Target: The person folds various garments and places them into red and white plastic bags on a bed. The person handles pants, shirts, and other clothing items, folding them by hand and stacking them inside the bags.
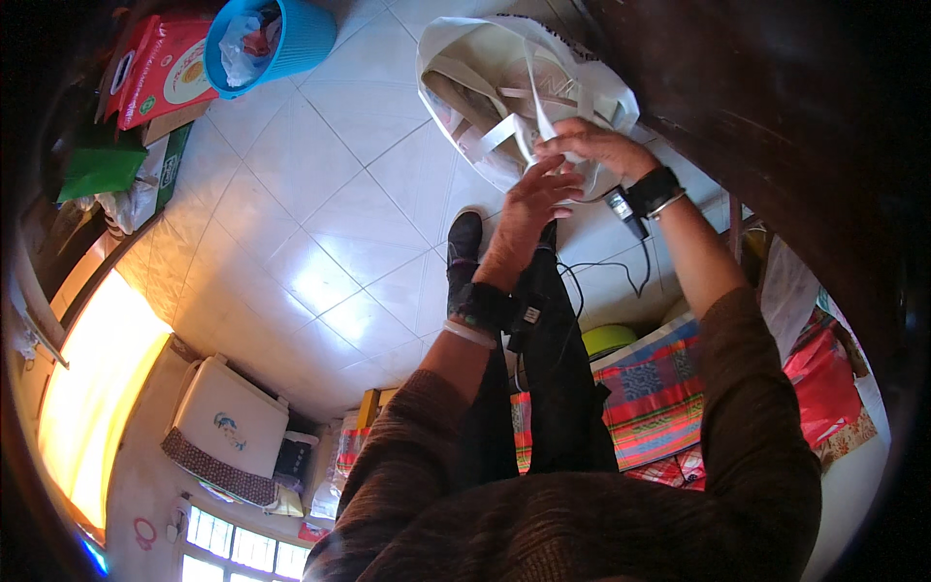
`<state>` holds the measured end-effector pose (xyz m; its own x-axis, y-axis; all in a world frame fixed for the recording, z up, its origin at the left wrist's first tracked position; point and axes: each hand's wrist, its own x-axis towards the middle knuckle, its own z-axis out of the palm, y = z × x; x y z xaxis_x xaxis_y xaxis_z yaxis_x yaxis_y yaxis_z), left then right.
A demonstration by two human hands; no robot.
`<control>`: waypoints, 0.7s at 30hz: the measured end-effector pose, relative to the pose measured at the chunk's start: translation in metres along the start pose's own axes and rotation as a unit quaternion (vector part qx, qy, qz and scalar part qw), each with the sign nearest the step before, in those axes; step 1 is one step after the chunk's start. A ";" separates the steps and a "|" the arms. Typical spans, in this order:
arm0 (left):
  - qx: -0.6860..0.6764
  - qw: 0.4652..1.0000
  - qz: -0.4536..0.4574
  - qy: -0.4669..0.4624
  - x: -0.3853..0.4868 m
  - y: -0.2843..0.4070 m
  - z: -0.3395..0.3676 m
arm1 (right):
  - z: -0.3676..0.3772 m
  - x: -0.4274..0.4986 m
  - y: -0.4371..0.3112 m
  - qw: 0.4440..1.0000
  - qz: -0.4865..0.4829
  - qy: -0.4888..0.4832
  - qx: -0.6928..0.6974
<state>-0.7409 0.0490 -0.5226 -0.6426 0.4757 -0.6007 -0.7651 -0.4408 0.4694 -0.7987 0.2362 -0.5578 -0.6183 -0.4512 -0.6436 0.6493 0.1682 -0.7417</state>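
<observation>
A white bag (471,40) with white strap handles gapes wide at the upper middle of the view, with beige and pinkish items (542,80) inside it. My right hand (593,145) is at the bag's near side, its fingers bent by a white strap (538,94); whether they grip it cannot be made out. Just left of it and nearer my body, my left hand (537,195) hovers at the bag's near edge, fingers spread, slightly blurred. Black bands with small devices sit on both wrists, and a black cable hangs from the right one.
A blue waste bin (309,44) holding plastic bags stands at the upper left beside a red package (156,65) and boxes. Dark furniture (734,94) lies along the upper right. Behind my legs is a striped cloth (647,396). A black cable (611,264) hangs beside my legs.
</observation>
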 end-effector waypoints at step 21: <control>0.190 0.912 -0.205 0.301 -0.260 0.041 -0.056 | 0.042 0.003 0.011 0.974 -0.146 0.175 0.000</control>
<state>-0.6027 -0.1354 -0.3830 -0.2468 -0.0134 -0.9690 -0.9687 0.0308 0.2463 -0.7748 0.1999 -0.5598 -0.8892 -0.1541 -0.4307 0.4235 0.0783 -0.9025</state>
